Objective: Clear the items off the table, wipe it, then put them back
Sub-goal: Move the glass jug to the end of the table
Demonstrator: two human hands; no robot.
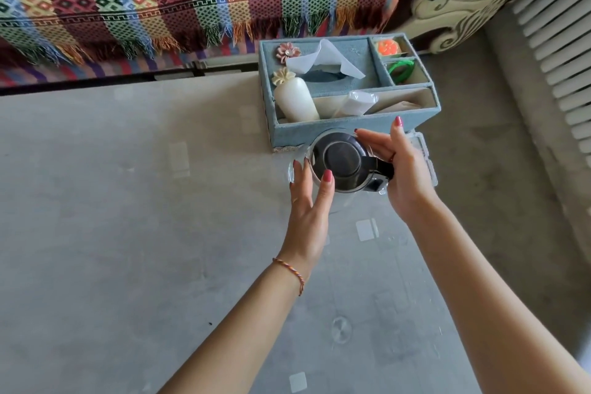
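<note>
**Kettle held between both hands, in front of the organizer box**

The glass kettle (343, 165) is standing just in front of the organizer box (348, 133) on the table (128, 201). The right hand (404, 169) is wrapping its grip around the handle side; the left hand (308, 201) is touching the opposite wall with fingers extended. The handle is pointing toward the right hand, the nearer one for lifting.

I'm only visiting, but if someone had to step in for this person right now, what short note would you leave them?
Left hand: straight fingers pressed against the side of the glass kettle.
Right hand: wrapped around the kettle's handle side.
Kettle sits at the glass table's far edge, directly in front of the blue organizer box, which holds tissues, a white bottle and small items.
Done: can't tell whether wiping has happened; no cloth is in view.
Left: depends on that. Either carry the kettle and box off and wipe, or finish placing them.
</note>
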